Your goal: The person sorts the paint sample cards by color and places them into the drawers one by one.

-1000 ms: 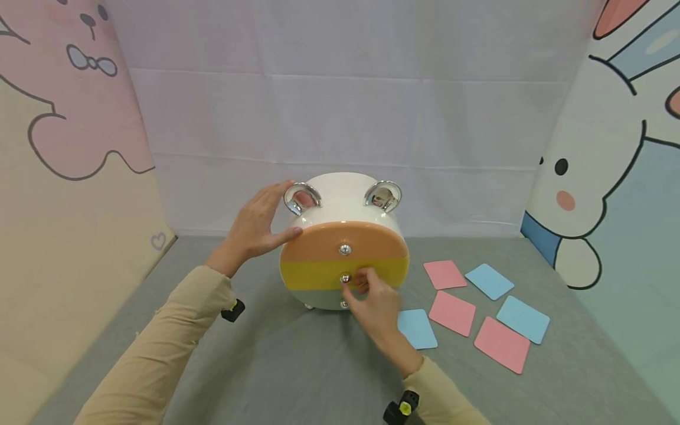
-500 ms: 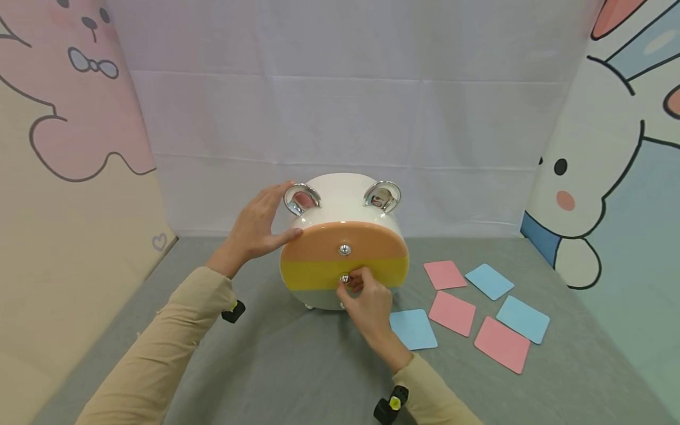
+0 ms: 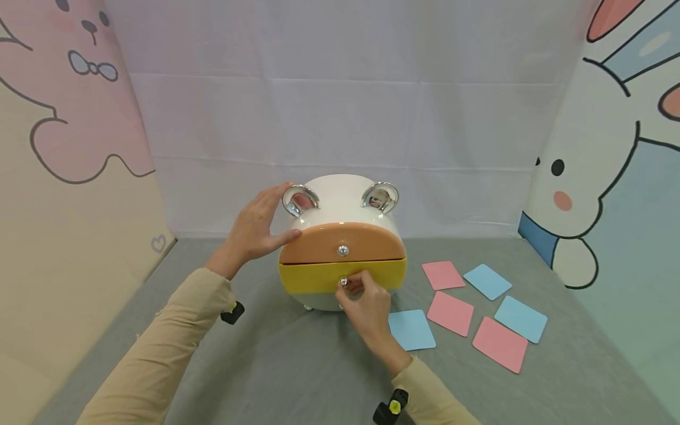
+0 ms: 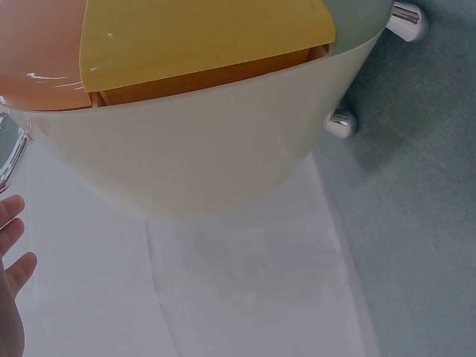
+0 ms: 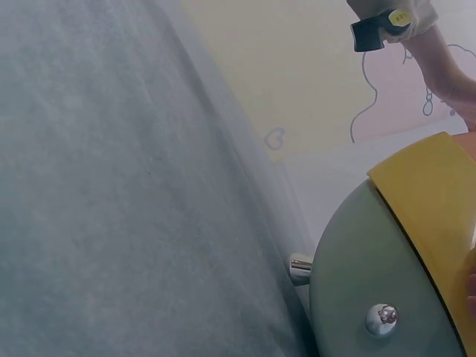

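A rounded white cabinet (image 3: 342, 198) with chrome ears stands on the grey cloth. Its front has an orange drawer (image 3: 308, 247), a yellow drawer (image 3: 305, 277) and a green drawer (image 5: 357, 260). My right hand (image 3: 369, 307) pinches the chrome knob (image 3: 343, 281) of the yellow drawer, which sticks out a little; the left wrist view shows its brown side (image 4: 216, 79). At the cabinet's upper left, my left hand (image 3: 254, 229) rests with fairly straight fingers by the ear (image 3: 289, 205), thumb on the edge above the orange drawer. The fingertips behind that ear are hidden.
To the right lie several pink cards (image 3: 450, 313) and blue cards (image 3: 487, 281). One blue card (image 3: 412, 329) is close beside my right hand. A white cloth backdrop (image 3: 340, 118) rises behind the cabinet, with printed panels at both sides.
My right hand has moved slightly left onto the yellow drawer's knob. That drawer, flush before, now stands out, with a dark gap along its top. The left hand stays in place.
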The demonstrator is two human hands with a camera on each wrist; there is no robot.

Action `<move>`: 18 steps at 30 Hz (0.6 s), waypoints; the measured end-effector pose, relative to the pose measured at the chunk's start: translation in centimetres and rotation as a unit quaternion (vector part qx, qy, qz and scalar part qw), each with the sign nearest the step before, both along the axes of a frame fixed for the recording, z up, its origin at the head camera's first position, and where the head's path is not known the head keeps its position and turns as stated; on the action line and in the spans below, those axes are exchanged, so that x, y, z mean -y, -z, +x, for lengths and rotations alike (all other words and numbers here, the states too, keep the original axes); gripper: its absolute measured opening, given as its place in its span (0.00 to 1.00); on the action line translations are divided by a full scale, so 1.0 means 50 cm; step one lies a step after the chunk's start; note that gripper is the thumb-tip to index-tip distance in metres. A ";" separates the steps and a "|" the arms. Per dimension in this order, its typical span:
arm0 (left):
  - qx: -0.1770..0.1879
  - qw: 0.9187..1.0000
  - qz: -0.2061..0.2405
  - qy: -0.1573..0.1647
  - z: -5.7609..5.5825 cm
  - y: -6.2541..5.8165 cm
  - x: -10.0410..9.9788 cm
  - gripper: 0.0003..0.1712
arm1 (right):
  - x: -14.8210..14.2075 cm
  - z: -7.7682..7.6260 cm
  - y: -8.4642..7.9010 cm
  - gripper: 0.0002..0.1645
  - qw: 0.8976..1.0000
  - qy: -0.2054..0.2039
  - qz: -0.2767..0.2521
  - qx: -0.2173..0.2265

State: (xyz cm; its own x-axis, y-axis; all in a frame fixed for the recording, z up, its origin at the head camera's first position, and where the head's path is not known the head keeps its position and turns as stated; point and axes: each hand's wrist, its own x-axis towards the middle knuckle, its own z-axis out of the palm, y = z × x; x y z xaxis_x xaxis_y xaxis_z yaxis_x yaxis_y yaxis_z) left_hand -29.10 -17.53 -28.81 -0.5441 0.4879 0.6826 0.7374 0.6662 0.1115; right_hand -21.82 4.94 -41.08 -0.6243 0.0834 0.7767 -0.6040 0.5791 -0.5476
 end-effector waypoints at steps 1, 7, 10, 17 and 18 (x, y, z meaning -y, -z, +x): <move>0.000 1.000 0.000 0.000 0.000 0.000 0.000 0.52 | 0.000 0.002 0.000 0.09 1.000 -0.001 0.000 0.003; -0.004 1.000 -0.002 0.000 -0.002 0.001 0.001 0.51 | -0.003 0.022 0.000 0.10 1.000 -0.008 0.006 0.002; -0.004 1.000 -0.004 -0.002 -0.002 0.002 0.001 0.51 | -0.007 0.037 0.000 0.11 1.000 -0.017 0.006 -0.008; 0.003 1.000 -0.009 -0.006 -0.001 0.000 0.002 0.51 | -0.021 0.076 0.000 0.13 0.999 -0.032 0.010 -0.013; 0.003 1.000 -0.009 -0.007 0.000 0.000 0.001 0.51 | -0.022 0.081 0.000 0.13 0.999 -0.038 0.010 -0.012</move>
